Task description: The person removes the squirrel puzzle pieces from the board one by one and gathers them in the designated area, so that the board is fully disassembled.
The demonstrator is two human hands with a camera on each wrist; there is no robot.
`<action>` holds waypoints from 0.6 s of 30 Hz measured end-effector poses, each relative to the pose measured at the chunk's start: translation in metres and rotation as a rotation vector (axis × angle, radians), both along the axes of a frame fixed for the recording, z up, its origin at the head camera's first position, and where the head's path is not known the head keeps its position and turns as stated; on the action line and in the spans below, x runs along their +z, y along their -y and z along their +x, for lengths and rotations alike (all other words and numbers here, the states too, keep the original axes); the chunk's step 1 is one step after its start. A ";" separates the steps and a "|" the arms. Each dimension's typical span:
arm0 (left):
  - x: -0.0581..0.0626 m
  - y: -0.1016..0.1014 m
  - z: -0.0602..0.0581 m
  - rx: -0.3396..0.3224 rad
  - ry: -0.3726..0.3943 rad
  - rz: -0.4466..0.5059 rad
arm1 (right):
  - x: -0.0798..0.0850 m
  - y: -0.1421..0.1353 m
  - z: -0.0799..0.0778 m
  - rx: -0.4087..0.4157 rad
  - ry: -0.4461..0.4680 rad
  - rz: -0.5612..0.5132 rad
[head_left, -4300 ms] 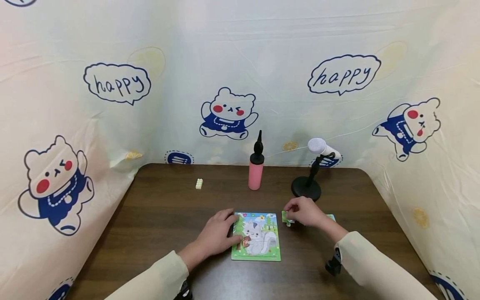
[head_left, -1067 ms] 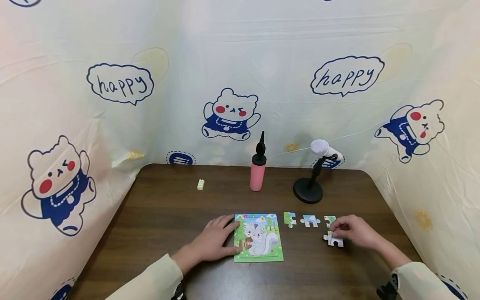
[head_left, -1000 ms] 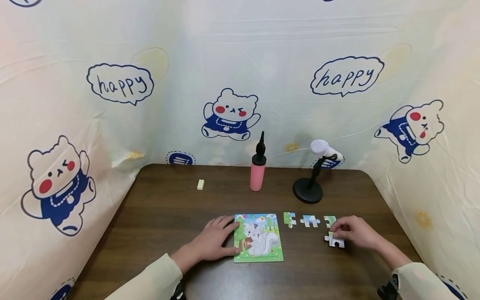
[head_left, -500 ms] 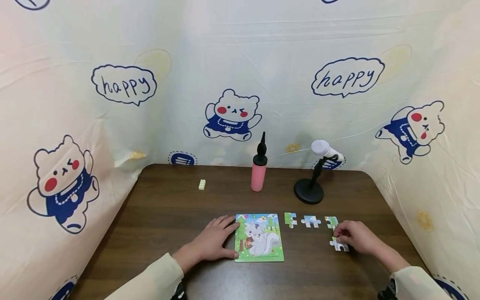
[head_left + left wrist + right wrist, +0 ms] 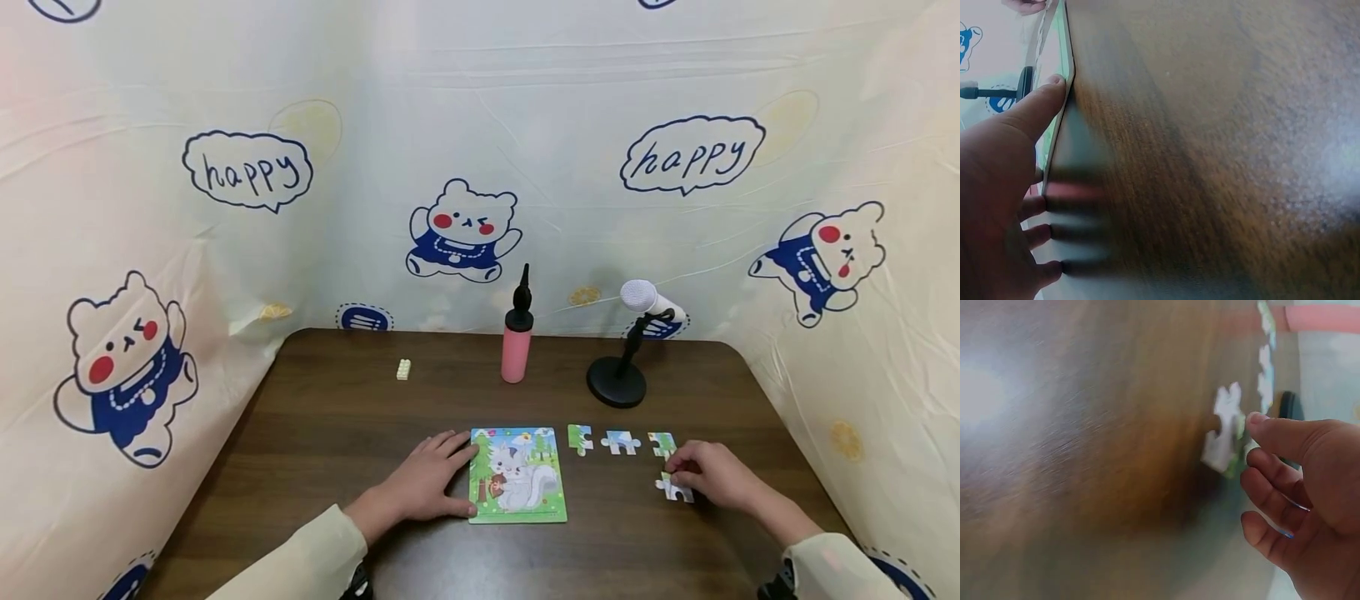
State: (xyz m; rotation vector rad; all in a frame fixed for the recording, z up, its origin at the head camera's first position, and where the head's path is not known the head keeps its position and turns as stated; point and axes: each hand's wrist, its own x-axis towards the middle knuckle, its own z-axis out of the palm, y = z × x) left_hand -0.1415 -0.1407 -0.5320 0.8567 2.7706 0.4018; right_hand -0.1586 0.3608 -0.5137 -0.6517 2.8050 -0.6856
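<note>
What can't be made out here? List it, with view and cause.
Head: far part of the nearest puzzle piece, hidden by the right hand.
Right wrist: that piece's printed pattern, blurred.
Same two views: whether that hand pinches or merely touches it; overlap and blur.
Left wrist: the puzzle board's picture, seen nearly edge-on and partly behind the left hand.
Head: the left sleeve, cut off by the bottom edge.

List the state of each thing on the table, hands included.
Squirrel board, flat, picture up
Left hand, fingers spread, touching board
Three puzzle pieces, flat, apart
Fourth piece, off board
Right hand, fingers curled at it, grip unclear
Pink pump, upright
Microphone, tilted on stand
Toy block, untouched
</note>
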 end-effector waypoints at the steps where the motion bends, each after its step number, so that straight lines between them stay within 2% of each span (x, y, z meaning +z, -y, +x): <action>1: 0.000 0.000 0.000 -0.001 -0.001 -0.001 | 0.003 0.002 -0.001 0.000 0.010 0.000; 4: 0.001 -0.001 -0.001 -0.002 -0.008 -0.008 | 0.014 0.017 -0.007 0.029 0.014 -0.010; 9: 0.003 -0.004 -0.002 0.017 -0.031 -0.009 | 0.028 0.069 -0.017 0.116 0.004 -0.024; 18: 0.001 -0.017 -0.007 0.070 -0.035 0.017 | 0.020 0.175 -0.020 0.248 0.062 -0.029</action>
